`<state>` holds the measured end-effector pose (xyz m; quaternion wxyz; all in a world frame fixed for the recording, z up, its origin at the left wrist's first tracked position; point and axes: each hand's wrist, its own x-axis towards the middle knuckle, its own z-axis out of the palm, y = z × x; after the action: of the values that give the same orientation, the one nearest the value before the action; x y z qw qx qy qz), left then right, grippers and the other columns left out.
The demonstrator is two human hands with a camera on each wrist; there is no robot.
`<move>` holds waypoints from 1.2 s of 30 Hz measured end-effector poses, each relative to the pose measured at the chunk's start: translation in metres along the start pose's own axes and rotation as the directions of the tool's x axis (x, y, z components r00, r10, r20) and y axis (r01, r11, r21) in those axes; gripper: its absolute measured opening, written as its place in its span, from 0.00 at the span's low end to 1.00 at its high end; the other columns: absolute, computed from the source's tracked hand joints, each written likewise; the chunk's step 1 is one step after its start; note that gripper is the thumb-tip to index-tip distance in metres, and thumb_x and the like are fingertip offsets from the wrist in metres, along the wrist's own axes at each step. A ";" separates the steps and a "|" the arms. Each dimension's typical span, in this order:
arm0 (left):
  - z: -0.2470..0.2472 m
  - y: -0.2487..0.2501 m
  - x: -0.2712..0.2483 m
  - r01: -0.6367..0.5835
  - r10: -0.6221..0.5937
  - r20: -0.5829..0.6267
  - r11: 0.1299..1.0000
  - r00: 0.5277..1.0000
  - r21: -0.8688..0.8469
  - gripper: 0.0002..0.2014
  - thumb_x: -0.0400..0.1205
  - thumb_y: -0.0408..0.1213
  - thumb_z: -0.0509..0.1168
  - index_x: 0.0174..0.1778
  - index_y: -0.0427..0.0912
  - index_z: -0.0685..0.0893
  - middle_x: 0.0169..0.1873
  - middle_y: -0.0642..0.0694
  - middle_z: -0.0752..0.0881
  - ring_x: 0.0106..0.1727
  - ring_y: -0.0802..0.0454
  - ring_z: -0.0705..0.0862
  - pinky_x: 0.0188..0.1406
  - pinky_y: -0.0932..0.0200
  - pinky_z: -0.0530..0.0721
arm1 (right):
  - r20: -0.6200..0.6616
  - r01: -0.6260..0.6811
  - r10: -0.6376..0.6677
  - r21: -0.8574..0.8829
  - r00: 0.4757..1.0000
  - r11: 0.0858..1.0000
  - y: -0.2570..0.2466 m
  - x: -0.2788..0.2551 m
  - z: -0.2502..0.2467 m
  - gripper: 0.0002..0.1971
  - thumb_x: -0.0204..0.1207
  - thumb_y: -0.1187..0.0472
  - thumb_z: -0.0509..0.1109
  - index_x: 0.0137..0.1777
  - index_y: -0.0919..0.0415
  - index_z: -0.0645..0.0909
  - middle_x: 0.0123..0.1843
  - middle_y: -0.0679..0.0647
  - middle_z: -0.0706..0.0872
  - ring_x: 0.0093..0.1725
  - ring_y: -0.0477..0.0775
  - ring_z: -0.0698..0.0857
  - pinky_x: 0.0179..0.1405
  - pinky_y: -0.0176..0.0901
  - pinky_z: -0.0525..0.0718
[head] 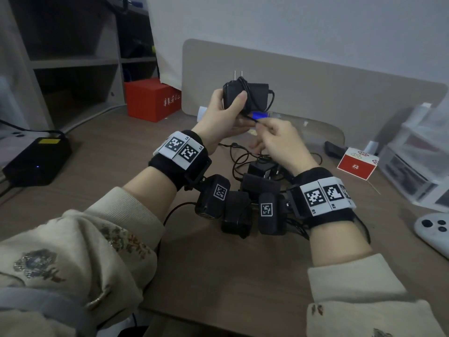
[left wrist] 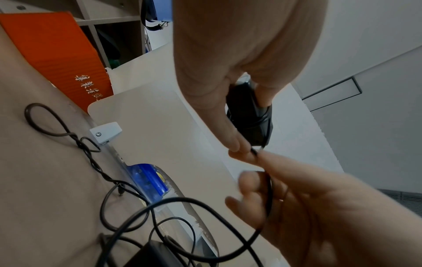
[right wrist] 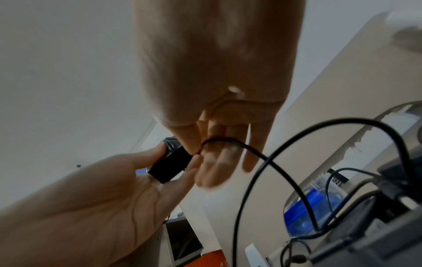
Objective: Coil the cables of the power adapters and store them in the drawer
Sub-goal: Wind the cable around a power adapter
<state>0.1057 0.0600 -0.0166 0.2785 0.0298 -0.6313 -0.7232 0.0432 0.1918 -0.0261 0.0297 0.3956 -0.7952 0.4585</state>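
My left hand (head: 230, 105) grips a black power adapter (head: 252, 96) above the desk, prongs pointing up, with several turns of its cable wound round the body. Just below it my right hand (head: 272, 135) pinches the loose black cable (head: 251, 119) between thumb and fingers. In the left wrist view the cable (left wrist: 269, 189) runs from the adapter (left wrist: 248, 119) through the right hand (left wrist: 308, 207) and down to the desk. The right wrist view shows the adapter (right wrist: 169, 162) in the left hand (right wrist: 109, 198) and the cable (right wrist: 262, 157). More black adapters (head: 261, 184) with tangled cables lie on the desk under my wrists.
A clear plastic drawer unit (head: 418, 156) stands at the right, with a small red-and-white box (head: 357, 164) and a white game controller (head: 432, 229) near it. A red box (head: 151, 100) and a black power brick (head: 36, 159) sit at the left. A beige divider panel (head: 315, 76) backs the desk.
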 end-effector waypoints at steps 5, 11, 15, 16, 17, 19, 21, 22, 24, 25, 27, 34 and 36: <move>-0.003 -0.005 0.003 -0.030 0.038 -0.053 0.989 0.998 0.145 0.12 0.88 0.42 0.63 0.64 0.46 0.69 0.57 0.39 0.85 0.37 0.50 0.87 0.42 0.53 0.91 | 0.014 0.153 -0.152 -0.159 0.988 0.975 0.001 -0.001 0.000 0.11 0.84 0.60 0.64 0.53 0.53 0.90 0.23 0.43 0.77 0.28 0.44 0.73 0.35 0.41 0.75; -0.011 -0.008 0.006 -0.040 0.072 -0.083 0.939 0.994 0.342 0.15 0.84 0.39 0.68 0.64 0.41 0.75 0.50 0.41 0.87 0.38 0.54 0.87 0.25 0.72 0.77 | -0.173 0.181 -0.221 -0.221 0.960 0.958 0.002 0.001 -0.001 0.09 0.78 0.53 0.70 0.40 0.54 0.90 0.32 0.47 0.87 0.36 0.51 0.84 0.41 0.55 0.85; -0.017 -0.002 0.006 -0.010 0.045 -0.070 0.902 0.997 0.432 0.19 0.81 0.37 0.72 0.66 0.38 0.80 0.44 0.43 0.88 0.36 0.56 0.87 0.22 0.74 0.75 | -0.220 0.183 -0.222 -0.184 0.950 0.966 0.003 0.001 0.001 0.11 0.75 0.51 0.72 0.34 0.54 0.86 0.29 0.48 0.85 0.32 0.48 0.80 0.37 0.52 0.82; -0.019 0.001 0.005 -0.005 0.031 -0.050 0.895 0.998 0.447 0.18 0.81 0.36 0.72 0.66 0.37 0.81 0.42 0.44 0.88 0.35 0.57 0.87 0.21 0.75 0.74 | -0.243 0.194 -0.226 -0.151 0.943 0.969 0.003 0.001 0.000 0.11 0.75 0.52 0.73 0.34 0.55 0.86 0.29 0.50 0.84 0.31 0.47 0.78 0.35 0.48 0.80; -0.021 0.004 0.004 0.000 0.012 -0.022 0.883 1.000 0.469 0.17 0.81 0.35 0.72 0.66 0.37 0.81 0.41 0.45 0.88 0.35 0.57 0.87 0.21 0.75 0.74 | -0.264 0.203 -0.229 -0.121 0.937 0.972 0.002 0.001 0.000 0.12 0.75 0.53 0.74 0.34 0.58 0.86 0.29 0.54 0.84 0.30 0.46 0.76 0.34 0.43 0.77; -0.025 0.011 0.001 0.021 -0.055 0.048 0.839 0.997 0.544 0.16 0.82 0.37 0.71 0.65 0.42 0.81 0.43 0.46 0.88 0.38 0.55 0.89 0.25 0.71 0.76 | -0.282 0.216 -0.231 -0.082 0.931 0.973 0.001 0.001 -0.002 0.13 0.75 0.54 0.76 0.33 0.61 0.85 0.28 0.59 0.82 0.28 0.43 0.74 0.32 0.33 0.72; -0.030 0.016 -0.002 0.061 -0.164 0.116 0.794 0.980 0.605 0.16 0.82 0.40 0.72 0.64 0.46 0.81 0.46 0.46 0.90 0.44 0.51 0.91 0.34 0.61 0.77 | -0.290 0.214 -0.222 -0.059 0.931 0.975 0.000 0.000 -0.002 0.14 0.74 0.55 0.77 0.31 0.59 0.81 0.24 0.50 0.77 0.26 0.39 0.73 0.30 0.26 0.69; -0.032 0.019 -0.002 0.084 -0.222 0.145 0.774 0.964 0.627 0.15 0.82 0.40 0.71 0.64 0.48 0.81 0.46 0.46 0.90 0.46 0.50 0.91 0.38 0.58 0.77 | -0.298 0.208 -0.214 -0.053 0.930 0.977 0.000 0.000 -0.002 0.14 0.74 0.55 0.77 0.31 0.59 0.80 0.24 0.46 0.76 0.26 0.37 0.74 0.29 0.25 0.69; -0.035 0.023 -0.005 0.119 -0.318 0.194 0.748 0.928 0.653 0.12 0.83 0.41 0.70 0.61 0.49 0.81 0.46 0.47 0.91 0.44 0.54 0.91 0.39 0.58 0.77 | -0.313 0.186 -0.198 -0.069 0.929 0.980 0.002 0.001 -0.001 0.17 0.74 0.52 0.77 0.32 0.62 0.80 0.25 0.44 0.74 0.25 0.37 0.73 0.29 0.25 0.68; -0.037 0.025 -0.006 0.130 -0.350 0.217 0.745 0.911 0.654 0.11 0.83 0.41 0.69 0.61 0.49 0.81 0.46 0.48 0.91 0.43 0.55 0.91 0.39 0.60 0.77 | -0.312 0.172 -0.186 -0.073 0.932 0.982 0.003 0.002 0.000 0.18 0.74 0.50 0.77 0.32 0.63 0.79 0.25 0.44 0.74 0.25 0.37 0.72 0.30 0.26 0.68; -0.040 0.027 -0.008 0.145 -0.393 0.262 0.753 0.881 0.642 0.13 0.85 0.41 0.67 0.64 0.46 0.81 0.48 0.47 0.91 0.43 0.55 0.90 0.37 0.60 0.76 | -0.302 0.150 -0.162 -0.061 0.940 0.987 0.004 0.003 0.001 0.20 0.75 0.48 0.76 0.33 0.64 0.78 0.26 0.46 0.74 0.26 0.39 0.70 0.29 0.28 0.68; -0.041 0.027 -0.007 0.169 -0.456 0.404 0.802 0.793 0.573 0.07 0.87 0.42 0.60 0.53 0.45 0.82 0.37 0.51 0.88 0.36 0.53 0.83 0.38 0.59 0.76 | -0.290 0.140 -0.136 -0.008 0.947 0.990 0.005 0.005 0.001 0.21 0.80 0.47 0.70 0.35 0.66 0.81 0.30 0.52 0.76 0.31 0.44 0.71 0.32 0.33 0.69; -0.041 0.025 -0.007 0.157 -0.444 0.443 0.822 0.779 0.548 0.06 0.86 0.42 0.61 0.51 0.45 0.81 0.36 0.52 0.87 0.35 0.53 0.83 0.37 0.59 0.76 | -0.261 0.130 -0.121 0.016 0.958 0.991 0.006 0.005 0.001 0.19 0.81 0.47 0.68 0.32 0.55 0.79 0.29 0.48 0.77 0.32 0.44 0.72 0.35 0.38 0.72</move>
<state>0.1371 0.0257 -0.0041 -0.0555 -0.0081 -0.8297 -0.5553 0.0366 0.1898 -0.0289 0.1561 0.3822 -0.7501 0.5166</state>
